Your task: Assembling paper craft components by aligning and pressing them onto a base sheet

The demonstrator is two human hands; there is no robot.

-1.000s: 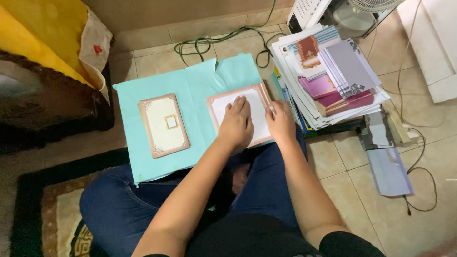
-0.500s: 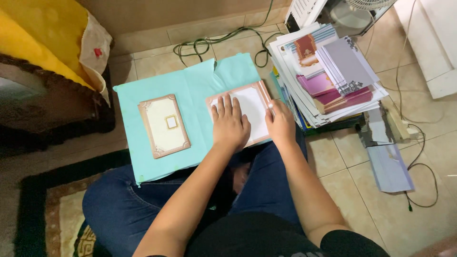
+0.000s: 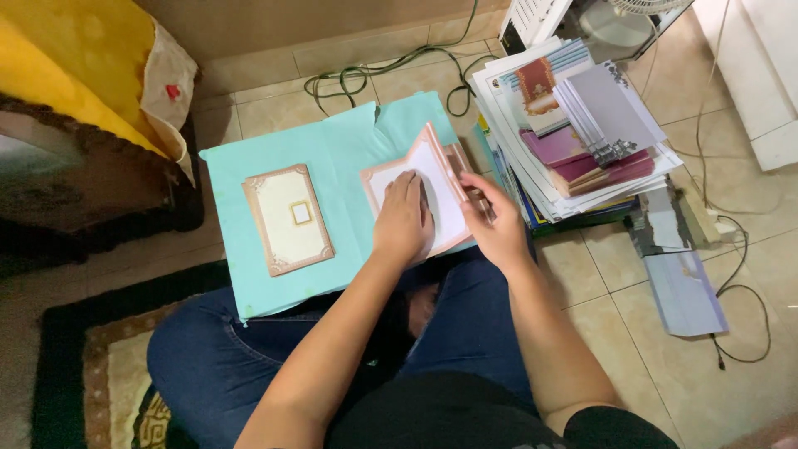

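Observation:
A pink-bordered white card (image 3: 440, 187) lies on a teal board (image 3: 332, 158) that rests on my lap. My left hand (image 3: 403, 218) presses flat on the card's left part. With my right hand (image 3: 497, 226) I pinch the card's right flap and lift it up along a fold. A second card (image 3: 288, 219), cream with an ornate border and a small square window, lies flat on the board to the left, away from both hands.
A tall stack of cards and papers (image 3: 573, 125) sits on the tiled floor to the right. Green cable (image 3: 374, 71) coils behind the board. A lilac sheet (image 3: 682, 291) and thin wires lie at right. A yellow cloth (image 3: 75, 66) and dark rug (image 3: 75, 374) are at left.
My right hand has gone from pressing flat on the card's right edge to lifting that flap upward. My left hand has slid slightly left and stays on the card.

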